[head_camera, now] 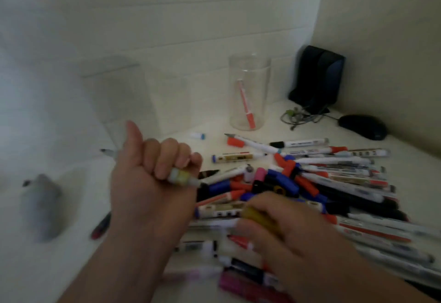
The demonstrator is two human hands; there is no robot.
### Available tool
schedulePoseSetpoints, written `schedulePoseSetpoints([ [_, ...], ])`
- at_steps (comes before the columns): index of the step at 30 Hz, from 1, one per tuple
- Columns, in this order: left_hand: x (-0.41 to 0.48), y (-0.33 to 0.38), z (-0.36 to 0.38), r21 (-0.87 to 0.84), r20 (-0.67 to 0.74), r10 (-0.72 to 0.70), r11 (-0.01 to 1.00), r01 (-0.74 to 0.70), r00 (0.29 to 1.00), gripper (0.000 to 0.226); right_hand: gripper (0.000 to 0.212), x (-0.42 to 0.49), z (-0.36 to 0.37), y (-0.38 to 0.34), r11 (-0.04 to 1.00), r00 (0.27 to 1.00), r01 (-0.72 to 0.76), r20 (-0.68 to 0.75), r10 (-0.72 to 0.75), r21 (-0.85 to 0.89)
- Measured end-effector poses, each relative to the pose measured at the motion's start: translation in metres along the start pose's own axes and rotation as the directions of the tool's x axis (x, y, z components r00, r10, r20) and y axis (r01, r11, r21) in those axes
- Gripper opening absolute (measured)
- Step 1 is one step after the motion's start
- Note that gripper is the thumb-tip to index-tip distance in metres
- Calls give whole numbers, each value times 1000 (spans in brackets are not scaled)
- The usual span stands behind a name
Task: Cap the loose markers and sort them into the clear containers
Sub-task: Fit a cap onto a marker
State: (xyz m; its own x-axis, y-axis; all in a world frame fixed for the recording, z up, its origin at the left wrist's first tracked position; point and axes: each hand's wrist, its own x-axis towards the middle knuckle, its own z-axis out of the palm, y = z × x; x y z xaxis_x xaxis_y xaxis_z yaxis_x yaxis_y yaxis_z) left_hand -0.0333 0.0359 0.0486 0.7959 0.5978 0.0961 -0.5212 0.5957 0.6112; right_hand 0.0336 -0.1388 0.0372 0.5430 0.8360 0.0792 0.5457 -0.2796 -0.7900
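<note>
My right hand [286, 231], blurred, lies on the heap of loose markers [334, 183] at a dark-yellow cap [259, 217]; grip indeterminate. My left hand [155, 178] fists a yellow-banded white marker [182, 176]. Recommendation: align cap squarely, press home. The clear cylindrical container [249, 76] stands beyond on the counter [214, 141].

A pile of markers [334, 183] covers the right half of the tabletop, mostly white barrels lying crosswise over one another, some capped in red, blue or black, some bare-tipped. Loose caps [288, 168] in red, blue and black, with one pink cap [259, 174], lie bunched at the pile's middle. A clear round container [249, 76] stands upright near the far edge, holding one red-capped marker [247, 104] that leans cap-down. A second clear container [114, 92], blurred, stands left of it. The left hand [152, 178] grips a yellow-labelled marker [182, 176], its bare tip pointing left
</note>
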Motion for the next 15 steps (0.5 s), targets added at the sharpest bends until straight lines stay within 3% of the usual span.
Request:
schedulePoseSetpoints([
  [2, 1, -7, -5, 29, -42, -68, 997, 69, 997, 59, 15, 2, -10, 1, 980, 991, -80, -88, 98, 184],
  [4, 0, -8, -10, 119, 68, -172, 979, 163, 983, 53, 14, 5, -24, 8, 905, 981, -4, -176, 87, 424],
  [6, -5, -20, -9, 289, 228, -276, 935, 206, 934, 36, 45, 6, -38, 25, 815, 985, 66, -166, 37, 575],
  [7, -9, -27, -7, 376, 305, -310, 908, 185, 900, 26, 51, 6, -43, 32, 760, 987, 90, -161, 19, 644],
  [9, -15, -35, -7, 547, 357, -381, 825, 141, 853, 17, 33, 7, -53, 34, 681, 985, 139, -172, -20, 719],
  [11, -20, -43, -10, 651, 362, -461, 747, 134, 810, 29, 14, 9, -58, 34, 588, 984, 143, -181, 5, 796],
  [13, -27, -47, -7, 721, 324, -551, 670, 176, 769, 36, 15, 11, -62, 36, 524, 990, 116, -139, 5, 844],
  [15, -32, -53, -2, 774, 304, -638, 598, 207, 708, 38, 22, 12, -65, 41, 537, 996, 78, -87, -8, 840],
])
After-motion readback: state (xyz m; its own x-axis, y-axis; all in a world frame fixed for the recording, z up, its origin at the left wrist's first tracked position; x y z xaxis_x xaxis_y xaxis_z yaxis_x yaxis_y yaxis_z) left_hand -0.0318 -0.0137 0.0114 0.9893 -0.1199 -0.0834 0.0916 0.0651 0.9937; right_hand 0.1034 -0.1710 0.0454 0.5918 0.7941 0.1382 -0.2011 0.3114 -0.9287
